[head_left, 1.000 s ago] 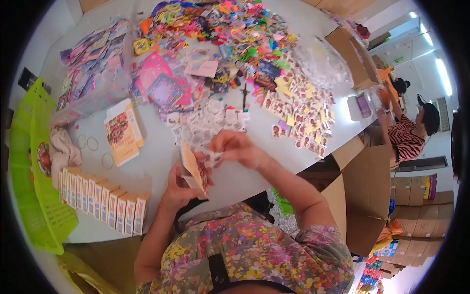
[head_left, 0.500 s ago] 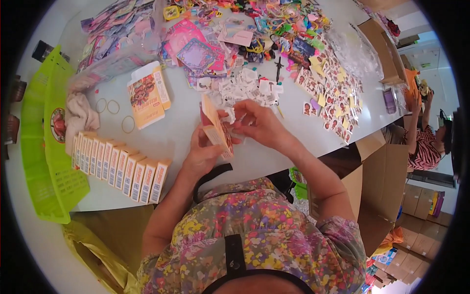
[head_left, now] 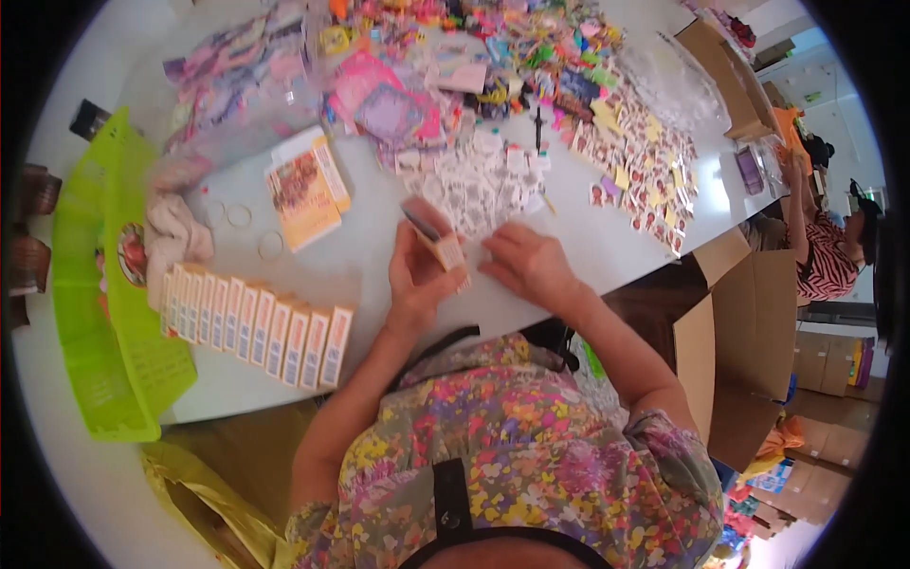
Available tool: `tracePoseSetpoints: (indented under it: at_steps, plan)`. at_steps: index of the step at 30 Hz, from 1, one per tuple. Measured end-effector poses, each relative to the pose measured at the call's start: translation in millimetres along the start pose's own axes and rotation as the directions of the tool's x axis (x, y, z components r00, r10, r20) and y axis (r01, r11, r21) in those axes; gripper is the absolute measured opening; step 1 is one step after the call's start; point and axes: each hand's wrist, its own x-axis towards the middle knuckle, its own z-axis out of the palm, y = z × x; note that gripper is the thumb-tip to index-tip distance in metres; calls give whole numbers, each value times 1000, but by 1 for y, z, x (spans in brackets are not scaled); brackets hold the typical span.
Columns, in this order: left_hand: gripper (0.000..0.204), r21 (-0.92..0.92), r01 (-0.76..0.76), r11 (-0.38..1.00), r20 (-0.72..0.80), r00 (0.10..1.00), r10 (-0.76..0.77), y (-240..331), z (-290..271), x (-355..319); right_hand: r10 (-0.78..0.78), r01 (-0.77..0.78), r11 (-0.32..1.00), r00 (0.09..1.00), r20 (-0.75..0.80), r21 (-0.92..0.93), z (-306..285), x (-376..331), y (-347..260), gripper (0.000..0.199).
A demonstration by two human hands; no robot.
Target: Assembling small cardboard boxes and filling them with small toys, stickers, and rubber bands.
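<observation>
A small open carton (head_left: 434,232) is pinched in the left hand (head_left: 417,280), just above the white worktop (head_left: 379,256). The right hand (head_left: 531,266) lies beside it, fingers loosely curled, touching the pile of small white cards (head_left: 483,185). A row of closed cartons (head_left: 256,322) stands to the left.

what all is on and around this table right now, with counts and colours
small box: one, tan, in the left hand
row of boxes: about ten, cream and orange, table's near left
flat boxes: a small stack, orange and white, centre left
rings: three, pale, beside the flat boxes
stickers: many, mixed colours, far side
basket: one, lime green, left edge
cartons: several, brown, right
left hand: holds small box
right hand: on the table
</observation>
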Motion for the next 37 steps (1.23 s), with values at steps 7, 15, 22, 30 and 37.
tracePoseSetpoints:
  at_steps: [7, 15, 22, 30, 37]
  plan:
    - [83, 20, 14, 1000, 8, 1000, -14, -1, 2, -9, 129, -143, 974, 988, 85, 177, -1, -12, -1, 23]
    - [78, 73, -57, 996, -15, 998, 58, 4, 7, 1, 466, -366, 823, 873, -147, 435, -34, 39, 81, 14]
    - [76, 134, -27, 991, -40, 999, 33, 3, 11, 0, 15, -151, 950, 895, -447, -272, -18, 162, 155, 48]
    - [75, 107, 12, 994, -25, 1000, -10, 2, 7, -4, 117, -172, 861, 983, -142, -480, 30, 208, 154, 8]
    - [76, 131, 0, 991, -45, 999, 6, 4, 7, -4, -49, 12, 777, 998, -42, -630, 29, 223, 147, 8]
